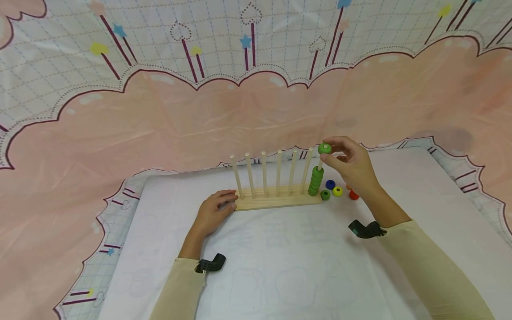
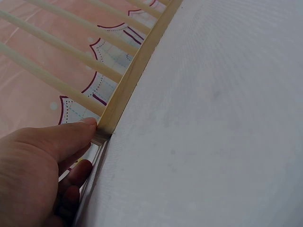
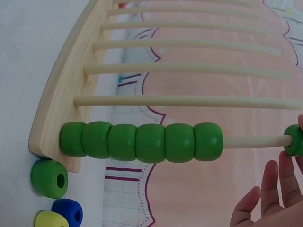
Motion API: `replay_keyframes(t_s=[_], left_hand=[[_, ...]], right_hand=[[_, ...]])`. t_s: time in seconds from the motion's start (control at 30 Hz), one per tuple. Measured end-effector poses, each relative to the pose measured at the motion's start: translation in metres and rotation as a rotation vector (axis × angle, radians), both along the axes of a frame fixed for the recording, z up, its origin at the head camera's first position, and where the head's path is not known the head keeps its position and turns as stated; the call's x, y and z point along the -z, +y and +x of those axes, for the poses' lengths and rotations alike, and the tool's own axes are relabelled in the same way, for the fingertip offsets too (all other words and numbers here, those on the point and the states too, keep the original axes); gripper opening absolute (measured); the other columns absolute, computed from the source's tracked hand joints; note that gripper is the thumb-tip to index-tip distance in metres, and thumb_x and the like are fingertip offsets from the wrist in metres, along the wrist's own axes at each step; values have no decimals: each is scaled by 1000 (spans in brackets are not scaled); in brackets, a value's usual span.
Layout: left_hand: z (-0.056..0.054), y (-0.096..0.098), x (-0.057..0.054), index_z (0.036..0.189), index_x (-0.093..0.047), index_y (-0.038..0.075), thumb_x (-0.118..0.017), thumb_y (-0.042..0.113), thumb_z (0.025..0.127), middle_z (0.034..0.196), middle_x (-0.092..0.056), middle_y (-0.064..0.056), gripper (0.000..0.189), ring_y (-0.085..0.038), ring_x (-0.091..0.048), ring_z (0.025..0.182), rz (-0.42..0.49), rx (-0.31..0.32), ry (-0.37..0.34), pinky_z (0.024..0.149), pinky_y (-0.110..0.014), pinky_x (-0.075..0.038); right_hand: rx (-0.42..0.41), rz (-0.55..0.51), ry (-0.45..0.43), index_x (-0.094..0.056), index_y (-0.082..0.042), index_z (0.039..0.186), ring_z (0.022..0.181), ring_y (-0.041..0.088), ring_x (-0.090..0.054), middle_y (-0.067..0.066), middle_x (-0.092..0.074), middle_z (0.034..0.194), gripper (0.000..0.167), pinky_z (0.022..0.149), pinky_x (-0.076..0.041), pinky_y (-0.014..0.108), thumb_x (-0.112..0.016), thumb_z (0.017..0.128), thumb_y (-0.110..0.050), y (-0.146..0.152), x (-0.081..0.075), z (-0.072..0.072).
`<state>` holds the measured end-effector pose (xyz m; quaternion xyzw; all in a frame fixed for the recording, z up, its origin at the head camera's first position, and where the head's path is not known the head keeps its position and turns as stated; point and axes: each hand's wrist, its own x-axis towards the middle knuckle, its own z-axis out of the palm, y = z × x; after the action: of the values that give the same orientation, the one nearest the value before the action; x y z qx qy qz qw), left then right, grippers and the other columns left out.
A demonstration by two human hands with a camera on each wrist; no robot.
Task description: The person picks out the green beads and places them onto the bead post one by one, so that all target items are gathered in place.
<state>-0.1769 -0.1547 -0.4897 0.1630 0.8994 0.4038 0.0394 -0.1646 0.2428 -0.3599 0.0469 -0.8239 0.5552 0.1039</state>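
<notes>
A wooden peg rack [image 1: 278, 201] stands on the white tabletop with a row of upright pegs. Its rightmost peg carries a stack of several green beads [image 3: 150, 143]. My right hand [image 1: 354, 162] pinches another green bead [image 1: 325, 149] between thumb and fingers at the top of that peg; in the right wrist view the peg's tip meets this bead's hole. At the rack's left end, my left hand [image 1: 214, 211] holds the base, thumb at the front edge. The left wrist view shows the thumb [image 2: 78, 135] against the base's corner.
Beside the rack's right end lie a loose green bead [image 1: 325, 195], a blue bead [image 1: 330, 184], a yellow bead [image 1: 338, 191] and a red bead [image 1: 354, 195]. An orange bead [image 1: 349, 187] is partly hidden by the right hand. A patterned pink cloth [image 1: 240, 115] hangs behind the table.
</notes>
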Motion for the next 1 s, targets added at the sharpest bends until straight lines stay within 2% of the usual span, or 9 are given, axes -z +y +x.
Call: replay_keyframes(t_s=[0.37, 0.63, 0.73, 0.9, 1.0], left_hand=[[0, 0, 1, 126, -74, 13, -70, 23, 98, 144, -62, 0, 30, -28, -52, 140, 13, -3, -4, 113, -51, -43], [0, -1, 3, 126, -74, 13, -70, 23, 98, 144, -62, 0, 30, -29, -52, 140, 14, 1, 4, 112, -51, -44], [0, -1, 3, 126, -74, 13, -70, 24, 98, 144, -62, 0, 30, -28, -52, 140, 13, 2, 8, 113, -51, -44], [0, -1, 2, 126, -74, 12, -70, 23, 98, 144, -62, 0, 30, -29, -52, 140, 19, 2, 5, 113, -51, -43], [1, -1, 2, 126, -74, 12, -70, 23, 98, 144, -62, 0, 30, -29, -52, 140, 20, 0, 3, 114, -51, -42]], right_hand=[[-6, -2, 6, -63, -14, 134, 114, 16, -57, 7, -61, 131, 38, 97, -46, 29, -71, 97, -23, 1, 1, 1], [-5, 26, -19, -63, -13, 133, 114, 14, -56, -1, -62, 126, 41, 98, -46, 31, -71, 98, -32, 7, 6, 2], [-10, 49, -46, -62, -12, 134, 116, 15, -56, 0, -62, 127, 43, 101, -46, 34, -70, 98, -34, 10, 7, 3], [-33, 100, -118, -62, -14, 135, 121, 18, -56, 5, -63, 132, 44, 109, -46, 46, -69, 98, -37, 17, 13, 4], [-59, 144, -166, -61, -16, 136, 122, 18, -55, 5, -63, 134, 45, 109, -45, 46, -69, 98, -39, 23, 20, 4]])
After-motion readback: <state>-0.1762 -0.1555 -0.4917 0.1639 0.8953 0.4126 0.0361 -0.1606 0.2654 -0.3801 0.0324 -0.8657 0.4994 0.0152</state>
